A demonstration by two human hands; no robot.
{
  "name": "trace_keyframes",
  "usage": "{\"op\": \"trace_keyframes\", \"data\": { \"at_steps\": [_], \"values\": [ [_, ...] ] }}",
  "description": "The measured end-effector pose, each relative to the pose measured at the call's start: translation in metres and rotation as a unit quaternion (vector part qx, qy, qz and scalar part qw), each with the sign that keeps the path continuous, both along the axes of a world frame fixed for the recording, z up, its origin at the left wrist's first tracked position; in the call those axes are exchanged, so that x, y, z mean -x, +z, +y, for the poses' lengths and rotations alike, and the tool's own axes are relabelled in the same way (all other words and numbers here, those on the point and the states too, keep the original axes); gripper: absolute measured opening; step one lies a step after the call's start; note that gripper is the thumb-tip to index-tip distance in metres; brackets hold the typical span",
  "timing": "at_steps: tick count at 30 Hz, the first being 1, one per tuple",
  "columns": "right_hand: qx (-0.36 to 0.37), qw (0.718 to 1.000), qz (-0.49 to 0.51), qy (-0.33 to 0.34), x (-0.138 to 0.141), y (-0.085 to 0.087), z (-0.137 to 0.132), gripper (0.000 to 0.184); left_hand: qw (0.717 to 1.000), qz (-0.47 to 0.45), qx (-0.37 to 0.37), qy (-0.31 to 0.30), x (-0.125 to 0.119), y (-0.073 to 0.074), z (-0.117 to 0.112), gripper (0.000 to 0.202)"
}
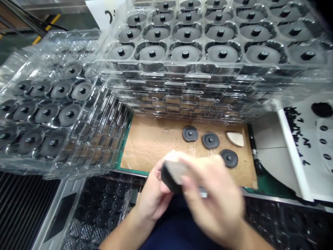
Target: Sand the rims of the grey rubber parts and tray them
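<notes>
My left hand (156, 194) grips a round black disc (169, 178) by its edge, low in front of me. Pressed near the disc's face is a pale flat piece (177, 170), pinched in my right hand (215, 194). That hand is smeared by motion, and I cannot make out exactly what the piece is. Beyond my hands, on a sheet of brown cardboard (148, 139), lie three dark discs with a small central stub: one disc (190, 133), another (211, 140) and a third (229, 158). A beige wedge-shaped piece (235, 139) rests beside them.
A tall stack of clear plastic trays (187, 78) full of discs stands at the back. Another tray stack (52, 104) is on the left. Below the bench edge sit more disc trays (104, 205). A black pen-like tool (255, 152) and a marked white panel (304, 139) are at right.
</notes>
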State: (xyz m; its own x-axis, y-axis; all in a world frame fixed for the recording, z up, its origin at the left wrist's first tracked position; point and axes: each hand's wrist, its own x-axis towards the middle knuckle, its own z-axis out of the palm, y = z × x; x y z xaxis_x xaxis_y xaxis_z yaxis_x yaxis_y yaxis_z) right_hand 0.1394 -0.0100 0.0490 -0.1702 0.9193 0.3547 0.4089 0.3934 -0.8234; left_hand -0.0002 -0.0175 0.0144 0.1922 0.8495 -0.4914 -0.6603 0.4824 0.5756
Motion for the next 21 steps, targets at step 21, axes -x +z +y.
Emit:
{"op": "trace_keyframes", "data": {
  "at_steps": [21],
  "values": [
    [-0.061, 0.971, -0.151, 0.175, -0.003, 0.008, 0.023, 0.03, 0.998, -0.058, 0.02, -0.01, 0.01, -0.002, -0.013, 0.018]
  ]
}}
